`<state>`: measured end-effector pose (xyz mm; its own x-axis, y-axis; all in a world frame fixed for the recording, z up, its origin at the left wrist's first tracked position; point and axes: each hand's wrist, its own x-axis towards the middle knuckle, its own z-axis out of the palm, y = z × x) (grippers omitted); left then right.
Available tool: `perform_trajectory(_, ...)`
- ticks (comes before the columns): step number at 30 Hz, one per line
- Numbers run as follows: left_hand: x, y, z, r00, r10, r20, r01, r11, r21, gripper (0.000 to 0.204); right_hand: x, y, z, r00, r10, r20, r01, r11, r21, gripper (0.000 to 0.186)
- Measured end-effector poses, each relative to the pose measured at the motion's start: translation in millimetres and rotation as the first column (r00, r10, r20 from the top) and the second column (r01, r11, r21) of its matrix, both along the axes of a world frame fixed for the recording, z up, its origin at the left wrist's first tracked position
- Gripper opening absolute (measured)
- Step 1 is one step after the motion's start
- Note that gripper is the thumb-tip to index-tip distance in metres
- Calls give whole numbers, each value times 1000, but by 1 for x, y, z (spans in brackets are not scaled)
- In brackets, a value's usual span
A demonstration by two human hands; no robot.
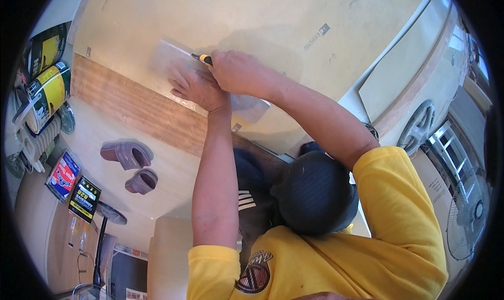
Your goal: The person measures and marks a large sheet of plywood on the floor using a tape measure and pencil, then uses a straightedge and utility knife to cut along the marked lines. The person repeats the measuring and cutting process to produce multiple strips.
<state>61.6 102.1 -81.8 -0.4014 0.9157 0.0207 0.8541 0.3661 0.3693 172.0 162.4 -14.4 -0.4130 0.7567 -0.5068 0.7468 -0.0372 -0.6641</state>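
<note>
Grasping one yellow-and-black tool (203,59) in the right hand (234,73), with fingers closed around the handle, and pointing its front end up and to the left, along the upper edge of one clear strip (252,109). Spreading the left hand (197,87) flat over the strip, just below the tool and close beside the other hand, with its fingers extended, blurred and clasping nothing visible. Working over the left part of one broad pale-yellow board (262,16), with the strip lying on it and the tool just above. Bordering the board's lower left edge with one brown plank (131,103). Showing two purple slippers (123,154) on the floor, well apart from both hands, and two tins (50,97) at far left. Showing one red-and-blue box (64,176) and one black-and-yellow box (84,199) lower down, near each other, and one caged fan (467,216) at far right.
</note>
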Motion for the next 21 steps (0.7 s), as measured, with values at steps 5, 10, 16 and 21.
perform_trajectory(5,0,0,-5,999,5,-43,-3,999,49,54,7,-9,-5,1000,12,14,-11,998,-55,25)
perform_trajectory(10,2,2,-7,996,32,-88,-30,999,20,51,18,-28,1,996,-22,89,29,997,-72,31)
perform_trajectory(16,5,1,-3,995,38,-89,-36,999,27,53,35,-49,9,995,-26,100,39,991,-132,29)
perform_trajectory(21,7,3,-1,997,50,-50,-48,998,39,54,43,-59,9,997,-46,68,50,996,-74,28)
